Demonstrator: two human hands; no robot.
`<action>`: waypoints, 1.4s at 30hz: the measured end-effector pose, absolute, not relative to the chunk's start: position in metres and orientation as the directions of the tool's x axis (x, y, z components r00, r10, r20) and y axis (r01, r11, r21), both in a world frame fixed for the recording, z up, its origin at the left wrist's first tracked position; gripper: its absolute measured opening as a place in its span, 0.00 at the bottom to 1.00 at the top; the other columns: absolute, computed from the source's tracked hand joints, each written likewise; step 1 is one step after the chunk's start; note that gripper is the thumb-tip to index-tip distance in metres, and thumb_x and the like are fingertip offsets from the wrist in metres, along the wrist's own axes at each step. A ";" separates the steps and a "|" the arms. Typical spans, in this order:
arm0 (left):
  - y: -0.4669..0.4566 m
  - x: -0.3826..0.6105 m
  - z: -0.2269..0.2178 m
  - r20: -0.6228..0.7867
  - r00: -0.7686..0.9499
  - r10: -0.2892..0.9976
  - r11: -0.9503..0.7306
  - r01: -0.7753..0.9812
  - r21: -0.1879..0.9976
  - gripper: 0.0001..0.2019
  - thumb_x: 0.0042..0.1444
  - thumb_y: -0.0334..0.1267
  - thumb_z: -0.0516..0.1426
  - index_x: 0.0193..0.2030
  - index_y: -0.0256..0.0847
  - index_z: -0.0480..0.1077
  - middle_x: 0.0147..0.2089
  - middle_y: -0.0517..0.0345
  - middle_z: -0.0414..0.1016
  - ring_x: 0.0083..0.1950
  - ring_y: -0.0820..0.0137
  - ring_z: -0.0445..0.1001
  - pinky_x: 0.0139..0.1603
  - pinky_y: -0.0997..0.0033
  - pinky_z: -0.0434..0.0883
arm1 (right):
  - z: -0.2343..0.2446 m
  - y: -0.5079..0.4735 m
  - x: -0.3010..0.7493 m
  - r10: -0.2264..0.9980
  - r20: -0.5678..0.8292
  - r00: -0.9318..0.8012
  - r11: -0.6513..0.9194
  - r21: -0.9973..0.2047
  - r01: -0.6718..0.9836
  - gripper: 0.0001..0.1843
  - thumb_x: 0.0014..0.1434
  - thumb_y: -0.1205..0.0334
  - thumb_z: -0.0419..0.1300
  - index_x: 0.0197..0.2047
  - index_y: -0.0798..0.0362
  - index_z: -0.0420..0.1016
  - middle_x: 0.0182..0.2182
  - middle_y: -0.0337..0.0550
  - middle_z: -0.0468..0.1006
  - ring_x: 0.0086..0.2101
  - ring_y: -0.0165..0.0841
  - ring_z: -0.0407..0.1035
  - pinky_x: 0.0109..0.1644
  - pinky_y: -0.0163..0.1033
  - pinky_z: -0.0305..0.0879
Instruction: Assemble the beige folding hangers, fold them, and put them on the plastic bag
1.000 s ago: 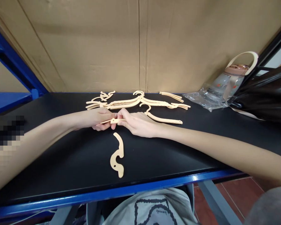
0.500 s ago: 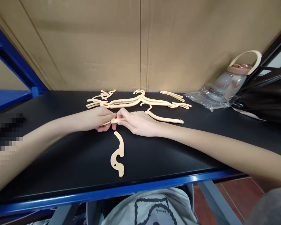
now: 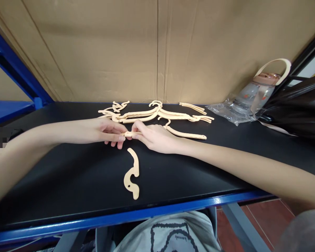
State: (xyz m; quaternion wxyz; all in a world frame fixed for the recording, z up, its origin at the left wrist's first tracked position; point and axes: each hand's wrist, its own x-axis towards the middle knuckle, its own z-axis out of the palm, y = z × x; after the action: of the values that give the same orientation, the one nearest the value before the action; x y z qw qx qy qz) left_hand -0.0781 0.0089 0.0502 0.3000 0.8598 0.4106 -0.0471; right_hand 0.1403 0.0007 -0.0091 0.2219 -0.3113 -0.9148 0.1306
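My right hand (image 3: pixel 153 137) pinches a cream plastic hanger arm (image 3: pixel 128 134) between thumb and fingers. My left hand (image 3: pixel 111 132) grips the same arm's outer end, its thumb on top and its other fingers partly spread beneath. A hooked hanger piece (image 3: pixel 173 129) with a long arm reaches out to the right behind my right hand; whether it joins the held arm is hidden. Nearer to me on the black table lies a loose curved end piece (image 3: pixel 132 175) with a small hole. Beyond my hands rest assembled folding hangers (image 3: pixel 140 113), overlapping each other.
Loose hook pieces (image 3: pixel 118 106) lie at the back left, and several straight arms (image 3: pixel 193 106) at the back right. A bottle with a handle (image 3: pixel 259 91) and crumpled clear plastic (image 3: pixel 231 110) sit at the right. Cardboard (image 3: pixel 107 52) walls the back; a blue edge (image 3: pixel 115 217) runs in front.
My left hand has loosened and turned, with its thumb now flat on the end of the hanger arm and the fingers more spread. My right hand has barely moved.
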 end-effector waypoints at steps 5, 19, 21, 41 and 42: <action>0.010 -0.079 0.049 -0.304 0.671 0.676 -0.513 0.725 0.460 0.15 0.61 0.45 0.52 0.36 0.38 0.74 0.35 0.59 0.76 0.37 0.72 0.69 0.39 0.78 0.61 | -0.009 0.002 0.139 0.633 0.300 -0.714 0.763 -0.399 0.509 0.12 0.70 0.54 0.44 0.46 0.51 0.61 0.37 0.40 0.76 0.33 0.33 0.71 0.33 0.35 0.56; 0.006 -0.076 0.048 -0.189 0.592 0.783 -0.514 0.788 0.340 0.19 0.56 0.54 0.55 0.44 0.42 0.74 0.28 0.61 0.68 0.29 0.71 0.63 0.29 0.76 0.58 | -0.010 0.000 0.140 0.618 0.374 -0.691 0.780 -0.400 0.481 0.11 0.70 0.54 0.45 0.43 0.51 0.62 0.38 0.40 0.76 0.33 0.32 0.70 0.32 0.34 0.55; 0.006 -0.076 0.048 -0.136 0.602 0.787 -0.536 0.776 0.332 0.19 0.55 0.56 0.55 0.40 0.43 0.74 0.29 0.59 0.70 0.29 0.70 0.64 0.29 0.75 0.60 | -0.011 -0.003 0.140 0.611 0.413 -0.676 0.791 -0.365 0.491 0.11 0.70 0.54 0.46 0.42 0.51 0.63 0.39 0.41 0.76 0.35 0.31 0.70 0.33 0.34 0.56; 0.014 -0.080 0.038 0.011 0.615 0.789 -0.608 0.777 0.162 0.22 0.55 0.59 0.54 0.47 0.46 0.73 0.44 0.55 0.76 0.41 0.65 0.72 0.40 0.71 0.68 | 0.044 0.064 0.236 0.807 0.106 -0.581 0.589 -0.214 0.779 0.18 0.53 0.48 0.64 0.38 0.55 0.79 0.34 0.44 0.80 0.32 0.32 0.71 0.34 0.35 0.58; 0.016 -0.082 0.037 0.047 0.613 0.788 -0.613 0.777 0.144 0.23 0.56 0.59 0.53 0.48 0.45 0.73 0.47 0.54 0.76 0.44 0.63 0.72 0.43 0.69 0.68 | 0.044 0.064 0.236 0.806 0.100 -0.583 0.590 -0.217 0.778 0.18 0.52 0.48 0.64 0.38 0.54 0.80 0.33 0.43 0.80 0.32 0.32 0.71 0.33 0.35 0.58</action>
State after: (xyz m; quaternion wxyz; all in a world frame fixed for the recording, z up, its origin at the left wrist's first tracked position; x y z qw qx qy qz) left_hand -0.0823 0.0156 0.0375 0.0546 0.8965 0.4366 0.0529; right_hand 0.2359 0.0642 0.0439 0.0943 -0.4467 -0.8865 0.0750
